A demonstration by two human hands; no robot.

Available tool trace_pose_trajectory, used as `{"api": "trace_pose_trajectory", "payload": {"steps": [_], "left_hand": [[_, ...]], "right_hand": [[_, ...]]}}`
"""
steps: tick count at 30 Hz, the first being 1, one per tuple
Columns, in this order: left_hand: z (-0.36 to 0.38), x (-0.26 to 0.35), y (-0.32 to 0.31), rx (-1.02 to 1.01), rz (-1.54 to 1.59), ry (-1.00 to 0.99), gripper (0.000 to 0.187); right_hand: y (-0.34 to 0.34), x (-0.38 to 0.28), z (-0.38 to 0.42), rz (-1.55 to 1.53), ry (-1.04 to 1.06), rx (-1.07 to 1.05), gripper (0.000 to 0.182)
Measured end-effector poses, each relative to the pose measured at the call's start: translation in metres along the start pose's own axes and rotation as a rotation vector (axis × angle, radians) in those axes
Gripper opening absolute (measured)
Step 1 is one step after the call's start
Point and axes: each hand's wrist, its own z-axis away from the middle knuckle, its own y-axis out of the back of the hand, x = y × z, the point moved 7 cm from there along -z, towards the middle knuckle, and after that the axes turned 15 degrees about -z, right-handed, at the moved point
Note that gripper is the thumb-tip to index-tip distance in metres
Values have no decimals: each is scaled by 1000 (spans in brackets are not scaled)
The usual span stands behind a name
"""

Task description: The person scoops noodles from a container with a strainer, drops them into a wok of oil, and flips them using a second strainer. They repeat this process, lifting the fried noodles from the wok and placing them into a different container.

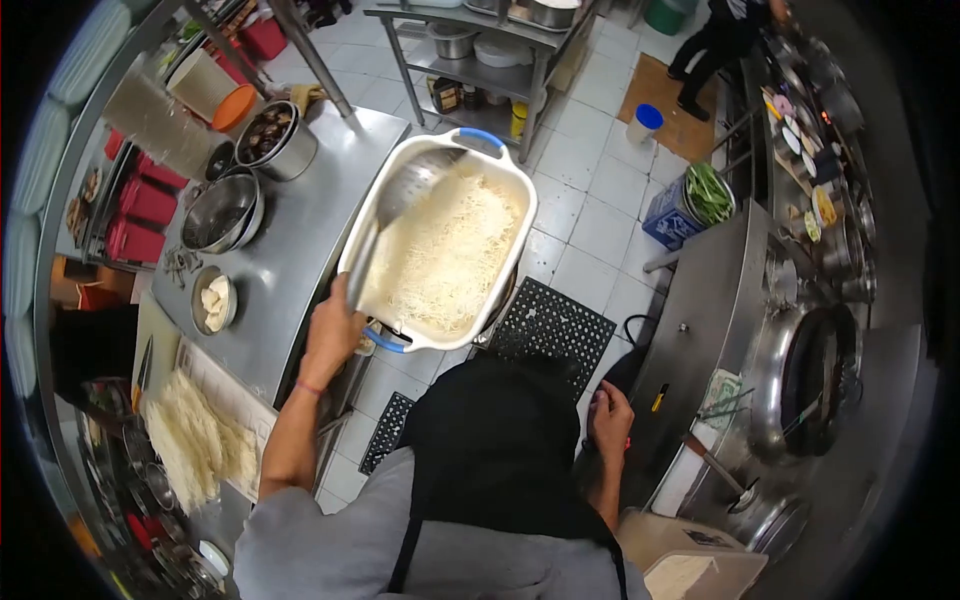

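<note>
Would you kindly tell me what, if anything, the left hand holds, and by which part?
The left hand holds a perforated metal skimmer by its long handle.

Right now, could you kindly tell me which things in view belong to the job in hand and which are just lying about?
In the job:
- left hand
- perforated ladle
- white tub with blue handles
- pale noodle-like strands

Apparently just lying about:
- knife
- metal bowl of white chunks
- wooden-handled utensil
- green vegetables

A tub (528, 215) at centre contains shreds (455, 255), with a skimmer (412, 185) over its upper left. Left: a counter (285, 260) bearing a bowl (232, 308). Far right: a wok (770, 385).
</note>
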Motion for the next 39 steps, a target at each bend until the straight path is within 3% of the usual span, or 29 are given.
{"api": "trace_pose_trajectory", "payload": {"steps": [4, 8, 10, 12, 14, 16, 18, 21, 22, 23, 25, 26, 28, 32, 33, 34, 36, 39], "left_hand": [[35, 3, 34, 95, 142, -44, 61], [16, 0, -27, 23, -35, -104, 60], [8, 4, -39, -7, -75, -96, 60], [16, 0, -21, 33, -6, -103, 61], [46, 4, 15, 25, 131, -102, 60], [68, 10, 36, -47, 212, -90, 58], [70, 2, 5, -93, 308, -97, 58], [63, -9, -51, -119, 198, -113, 57], [63, -11, -58, -125, 212, -108, 57], [64, -3, -41, -123, 203, -128, 57], [85, 2, -5, -73, 277, -69, 57], [91, -1, 3, 71, 303, -166, 57], [95, -14, -3, -59, 253, -20, 58], [88, -40, -33, 0, 585, -240, 57], [99, -36, -32, -200, 706, 94, 59], [102, -15, -19, -288, 763, 157, 61], [89, -24, -28, -367, 817, 154, 58], [79, 23, -38, -590, 1280, 134, 53]], "right_hand": [[7, 23, 5, -8, -28, 35, 23], [-22, 24, 1, 79, -33, -95, 23], [-40, 4, 1, 88, 78, -195, 22], [-42, 3, 1, 117, 139, -201, 22], [-40, -4, 3, 33, -23, -192, 22], [-36, 13, 2, 56, -2, -169, 22], [-34, 21, 1, 80, 8, -150, 22], [-34, 33, 1, 73, -12, -154, 23], [-35, 36, -1, 98, 91, -178, 23], [-39, 29, -5, 120, 199, -191, 23], [-32, 23, -3, 106, 146, -167, 22], [-29, 20, -3, 92, 116, -160, 22], [-26, 29, -6, 97, 104, -130, 22], [-32, 37, -3, 160, 268, -112, 22], [-33, 40, 0, 159, 207, -106, 21], [-33, 43, -3, 152, 155, -98, 20], [-35, 56, -6, 107, 89, -113, 20], [-29, 62, -13, 75, 28, -74, 21]]}}
